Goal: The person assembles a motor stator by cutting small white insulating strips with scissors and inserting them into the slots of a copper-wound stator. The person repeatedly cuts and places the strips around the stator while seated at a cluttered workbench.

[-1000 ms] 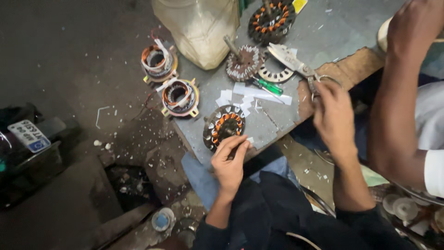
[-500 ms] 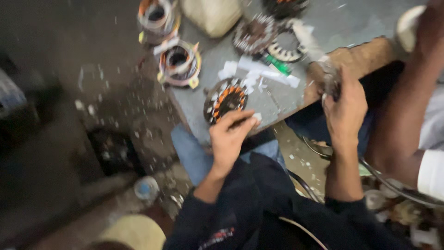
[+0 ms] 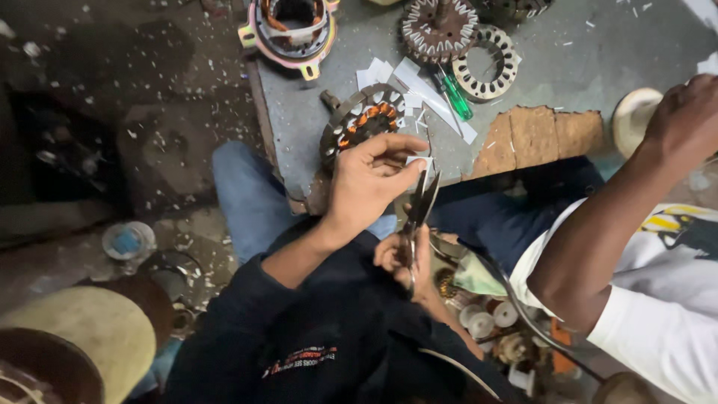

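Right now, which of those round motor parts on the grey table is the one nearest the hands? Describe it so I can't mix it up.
Start at the grey metal table and go to its near-left corner. There lies a round stator with orange-copper windings, just above the left hand. The bare toothed ring and dark ribbed disc beyond show no orange; the pink-rimmed stator lies at the far-left edge.

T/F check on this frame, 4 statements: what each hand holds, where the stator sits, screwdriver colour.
1. The right hand grips scissors. True.
2. The left hand holds a hammer. False: it pinches a small white paper piece at the scissor blades.
3. The wound stator lies on the grey table. True.
4. The screwdriver has a red handle. False: the handle is green.
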Demonstrator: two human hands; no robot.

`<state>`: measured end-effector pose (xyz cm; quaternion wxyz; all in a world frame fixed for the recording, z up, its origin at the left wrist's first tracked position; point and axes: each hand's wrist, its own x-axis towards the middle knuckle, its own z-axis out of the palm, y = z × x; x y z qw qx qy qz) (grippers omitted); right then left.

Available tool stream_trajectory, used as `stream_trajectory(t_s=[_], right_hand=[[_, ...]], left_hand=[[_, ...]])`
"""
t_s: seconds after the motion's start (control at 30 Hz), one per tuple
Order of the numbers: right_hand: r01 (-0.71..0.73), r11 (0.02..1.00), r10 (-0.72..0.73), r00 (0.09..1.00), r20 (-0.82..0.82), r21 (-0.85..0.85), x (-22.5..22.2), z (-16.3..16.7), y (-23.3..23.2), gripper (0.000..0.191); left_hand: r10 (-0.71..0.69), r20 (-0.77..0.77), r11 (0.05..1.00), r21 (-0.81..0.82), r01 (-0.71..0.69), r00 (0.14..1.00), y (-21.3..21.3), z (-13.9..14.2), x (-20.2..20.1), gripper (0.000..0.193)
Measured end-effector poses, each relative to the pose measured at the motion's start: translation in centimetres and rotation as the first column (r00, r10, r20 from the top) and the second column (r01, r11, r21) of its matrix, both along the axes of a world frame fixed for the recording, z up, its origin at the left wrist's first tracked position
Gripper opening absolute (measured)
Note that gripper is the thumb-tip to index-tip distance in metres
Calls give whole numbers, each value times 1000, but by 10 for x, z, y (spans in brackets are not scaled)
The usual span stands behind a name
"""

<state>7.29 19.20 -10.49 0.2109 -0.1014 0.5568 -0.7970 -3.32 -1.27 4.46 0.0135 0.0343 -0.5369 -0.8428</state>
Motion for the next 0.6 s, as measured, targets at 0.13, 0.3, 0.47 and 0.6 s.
stream_trajectory(t_s=[0.13,0.3,0.47,0.6], right_hand=[[62,994,-56,996,-72,92,-15,17,-11,125],[117,992,-112,987,-115,42,-24,20,-23,103],[153,975,-132,982,-135,160,-19,9,-18,88],[173,955,-142,980,-138,241,-15,6,-17,74]], left_hand=[[-17,-13,1000,1,17,1000,0,6,4,25],[-33,-13,999,21,33,999,-8,14,5,28],[-60,-25,997,49,61,998,-14,14,5,28],[-89,-19,986,140,91,996,-15,9,6,29]])
